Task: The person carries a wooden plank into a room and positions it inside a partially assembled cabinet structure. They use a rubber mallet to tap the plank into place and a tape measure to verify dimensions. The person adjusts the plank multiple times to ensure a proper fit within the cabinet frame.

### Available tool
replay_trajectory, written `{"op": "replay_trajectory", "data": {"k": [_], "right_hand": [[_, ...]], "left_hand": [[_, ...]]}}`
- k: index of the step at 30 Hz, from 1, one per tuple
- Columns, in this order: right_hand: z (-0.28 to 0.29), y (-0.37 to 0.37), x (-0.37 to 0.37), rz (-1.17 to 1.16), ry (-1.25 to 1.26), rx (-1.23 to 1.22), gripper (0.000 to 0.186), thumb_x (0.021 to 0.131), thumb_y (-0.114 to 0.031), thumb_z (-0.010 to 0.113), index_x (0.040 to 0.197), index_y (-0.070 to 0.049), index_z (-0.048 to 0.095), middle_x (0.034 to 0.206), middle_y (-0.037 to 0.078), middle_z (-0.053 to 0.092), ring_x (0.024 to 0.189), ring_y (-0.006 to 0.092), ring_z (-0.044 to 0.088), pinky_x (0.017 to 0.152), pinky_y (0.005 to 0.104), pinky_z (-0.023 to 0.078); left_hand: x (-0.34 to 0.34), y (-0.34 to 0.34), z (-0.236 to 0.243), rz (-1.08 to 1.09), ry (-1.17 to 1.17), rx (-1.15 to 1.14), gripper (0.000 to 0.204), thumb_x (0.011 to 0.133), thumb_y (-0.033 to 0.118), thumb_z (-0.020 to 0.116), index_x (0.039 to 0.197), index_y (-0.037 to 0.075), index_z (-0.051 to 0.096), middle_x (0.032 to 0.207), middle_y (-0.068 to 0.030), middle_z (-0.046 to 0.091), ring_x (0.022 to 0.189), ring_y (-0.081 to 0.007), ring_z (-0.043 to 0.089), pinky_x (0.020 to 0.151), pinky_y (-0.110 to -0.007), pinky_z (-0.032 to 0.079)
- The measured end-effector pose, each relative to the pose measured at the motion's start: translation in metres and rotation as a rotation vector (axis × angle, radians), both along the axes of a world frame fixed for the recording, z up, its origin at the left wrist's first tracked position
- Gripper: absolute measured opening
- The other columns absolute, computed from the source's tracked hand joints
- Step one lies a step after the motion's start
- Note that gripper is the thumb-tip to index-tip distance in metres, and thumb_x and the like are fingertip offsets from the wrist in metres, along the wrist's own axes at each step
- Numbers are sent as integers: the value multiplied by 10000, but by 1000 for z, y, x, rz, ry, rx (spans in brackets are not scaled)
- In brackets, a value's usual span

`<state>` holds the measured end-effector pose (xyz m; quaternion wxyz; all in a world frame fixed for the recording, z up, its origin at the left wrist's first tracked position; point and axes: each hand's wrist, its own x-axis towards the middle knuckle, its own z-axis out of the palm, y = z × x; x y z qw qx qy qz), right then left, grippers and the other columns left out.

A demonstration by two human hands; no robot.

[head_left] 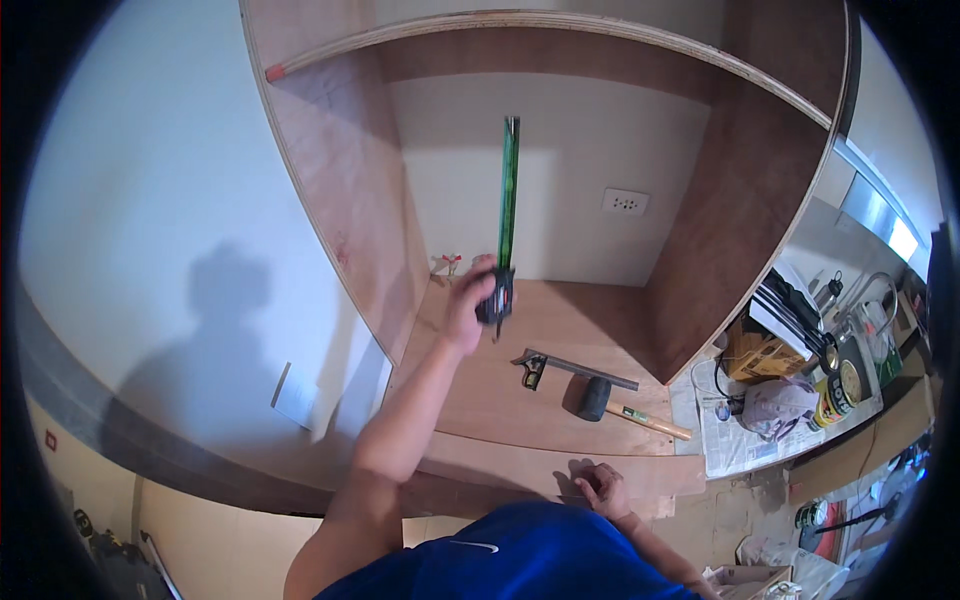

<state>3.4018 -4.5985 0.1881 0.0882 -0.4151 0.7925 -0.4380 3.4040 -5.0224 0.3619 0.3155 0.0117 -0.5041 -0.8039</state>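
My left hand (468,308) is raised over the plywood cabinet base and wrapped around a black tape measure (496,297). The tape's green blade (508,190) stands extended, pointing away from me toward the shelf's underside. Close to the front edge, my right hand (605,491) rests on a plywood strip (500,462) with its fingers loosely bent and apart, and nothing shows in it. Between my hands and the cabinet's right side lie a combination square (585,369) and a rubber mallet (594,398) with a wooden handle.
A plywood shelf edge (560,20) crosses overhead between the cabinet's side panels. The back wall has a white socket (626,202) and a red-handled valve (451,262) low on the left. To the right, a paper-covered counter (730,440) holds a cardboard box (765,350), a bag and tools.
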Motion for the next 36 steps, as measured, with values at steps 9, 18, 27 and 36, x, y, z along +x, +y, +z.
{"op": "replay_trajectory", "data": {"k": [9,18,27,36], "right_hand": [[-2,-9,0,-89,-41,18,320,813,-320,847,895,-29,742,861,165,700,795,340,704,711,402,564],[25,-18,1,-147,-115,95,284,830,-296,813,984,-62,770,902,174,743,841,369,732,787,444,590],[7,-20,-1,-196,-145,25,229,758,-215,854,875,-42,760,851,171,732,781,320,724,728,391,576],[8,-23,-2,-191,-136,-8,240,754,-216,860,877,-35,758,839,169,734,781,313,734,734,396,582]], "left_hand": [[-148,-119,99,-154,173,-2,570,940,344,646,1412,53,515,1104,-131,675,910,-300,708,834,-439,584],[-203,-181,106,-238,230,-30,616,888,396,653,1368,27,536,1126,-167,667,935,-333,696,872,-450,569],[-198,-200,113,-295,203,-54,601,894,420,626,1339,21,561,1076,-178,692,909,-346,707,846,-468,568],[-203,-210,118,-330,173,6,533,926,425,595,1273,21,599,1082,-201,695,896,-368,708,850,-497,576]]}}
